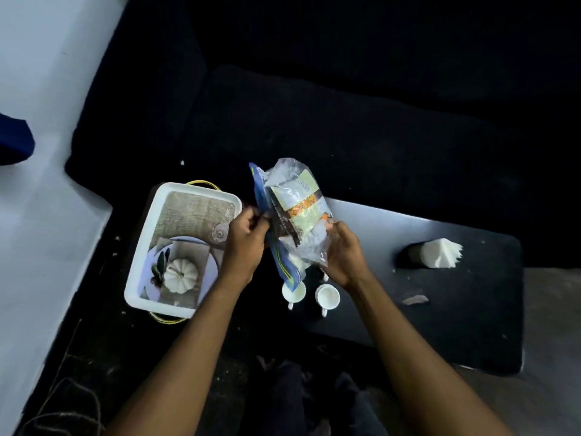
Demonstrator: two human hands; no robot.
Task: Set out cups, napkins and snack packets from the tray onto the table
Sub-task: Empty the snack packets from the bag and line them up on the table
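Dark bench [456, 309] already carries two cups [294, 291] and napkins [441, 253], while both hands, left [243, 243] and right [341, 253], grip pinching the packets [292, 212] above it, beside the emptied tray [163, 196].

Snack packets [295, 212]: print illegible.

The single head camera looked steeply down from above the person's forearms, close over a dark table [456, 309] and a white tray [138, 278], facing a dark sofa [345, 121].
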